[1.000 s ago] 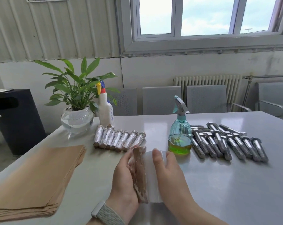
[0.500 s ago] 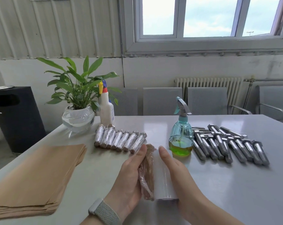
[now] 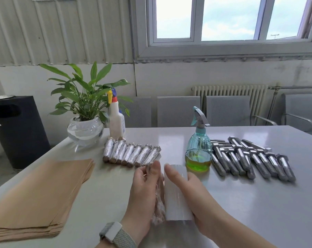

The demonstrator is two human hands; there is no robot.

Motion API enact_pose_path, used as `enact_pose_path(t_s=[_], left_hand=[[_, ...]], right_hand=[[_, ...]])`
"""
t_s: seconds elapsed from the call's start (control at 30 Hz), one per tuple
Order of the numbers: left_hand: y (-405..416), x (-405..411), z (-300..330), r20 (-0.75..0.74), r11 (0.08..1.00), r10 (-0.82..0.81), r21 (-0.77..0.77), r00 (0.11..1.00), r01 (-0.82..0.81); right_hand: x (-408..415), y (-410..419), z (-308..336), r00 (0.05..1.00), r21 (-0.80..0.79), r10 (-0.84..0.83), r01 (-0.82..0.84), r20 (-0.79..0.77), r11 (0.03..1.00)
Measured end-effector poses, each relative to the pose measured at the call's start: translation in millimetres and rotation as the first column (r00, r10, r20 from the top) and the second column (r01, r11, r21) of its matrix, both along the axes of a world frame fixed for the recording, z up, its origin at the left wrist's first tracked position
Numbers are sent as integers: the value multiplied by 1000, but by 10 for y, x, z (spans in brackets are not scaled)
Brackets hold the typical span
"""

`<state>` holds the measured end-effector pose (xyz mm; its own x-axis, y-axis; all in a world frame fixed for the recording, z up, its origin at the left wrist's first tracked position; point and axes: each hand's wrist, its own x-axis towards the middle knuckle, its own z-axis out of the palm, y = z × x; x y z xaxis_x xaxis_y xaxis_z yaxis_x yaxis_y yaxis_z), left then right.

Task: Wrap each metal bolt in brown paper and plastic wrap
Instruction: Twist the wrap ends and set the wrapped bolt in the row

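Table (image 3: 241, 203): carries all; plastic wrap roll (image 3: 176, 194): our right hand (image 3: 194, 192) grips it; half-wrapped bolt (image 3: 159, 201), beside the roll: our left hand (image 3: 144, 190) clasps it; we judge taut film and steady rolling wrap it best.

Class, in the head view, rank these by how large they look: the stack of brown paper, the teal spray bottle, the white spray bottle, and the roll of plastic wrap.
1. Stack of brown paper, clearly largest.
2. Teal spray bottle and roll of plastic wrap: look alike, and the roll is nearer the camera, so unranked.
3. White spray bottle, smallest looking, though farthest away.
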<state>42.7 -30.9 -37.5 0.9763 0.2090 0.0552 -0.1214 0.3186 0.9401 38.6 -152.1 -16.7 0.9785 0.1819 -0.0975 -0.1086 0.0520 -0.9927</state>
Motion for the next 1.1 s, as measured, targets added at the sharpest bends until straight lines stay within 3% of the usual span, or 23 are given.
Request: enact_pose_path(t_s=[0.13, 0.3, 0.5, 0.6, 0.7, 0.8, 0.9, 1.1], left_hand=[[0, 4, 32, 29, 993, 90, 68, 996, -92], [-30, -30, 62, 63, 996, 86, -4, 994, -86], [-82, -104, 18, -17, 959, -136, -254, 991, 128], [-72, -27, 8, 13, 921, -208, -335, 978, 200], [-60, 50, 0, -9, 948, -174, -272, 985, 165], [-52, 38, -17, 6, 986, -121, -119, 993, 121], [-32, 46, -48, 125, 994, -35, 105, 992, 22], [-11, 67, 3, 170, 983, 42, 171, 985, -71]], right_hand=[[-5, 20, -32, 985, -84, -143, 151, 97, 985], [-53, 114, -45, 963, -89, -190, 210, 189, 974], [-59, 153, -61, 938, -234, -240, 299, 248, 925], [6, 126, -64, 970, -125, -217, 230, 109, 965], [21, 19, -16, 999, 33, 1, 1, -38, 999], [28, -56, 10, 991, 109, 129, -126, -24, 986], [47, -65, -11, 992, 90, 113, -118, 63, 989], [29, -1, -6, 989, -16, -18, 20, 146, 1000]])
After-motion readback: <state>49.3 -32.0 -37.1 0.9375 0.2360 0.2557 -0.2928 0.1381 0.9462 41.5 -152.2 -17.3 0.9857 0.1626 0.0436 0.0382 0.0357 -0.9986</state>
